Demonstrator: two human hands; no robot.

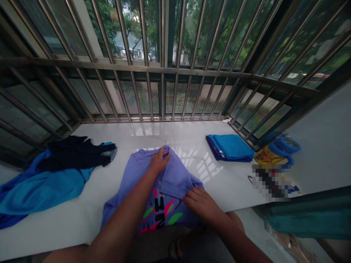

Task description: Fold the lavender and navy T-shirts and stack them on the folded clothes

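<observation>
A purple T-shirt (175,171) with a pink, green and black print lies on the white tiled ledge in front of me, its near end hanging over the edge. My left hand (160,160) pinches the shirt near the collar. Lower and to the right, my right hand (201,202) has its fingers closed on the sleeve. The sleeve side is folded over part of the printed front. My forearms hide some of the shirt's left and lower parts.
To the left lies a loose heap of dark and blue clothes (60,182). Folded blue garments (231,146) are stacked at the right, beside a yellow and blue container (274,151) and a blurred-out item (271,182). Metal window bars (163,69) border the white ledge (153,131).
</observation>
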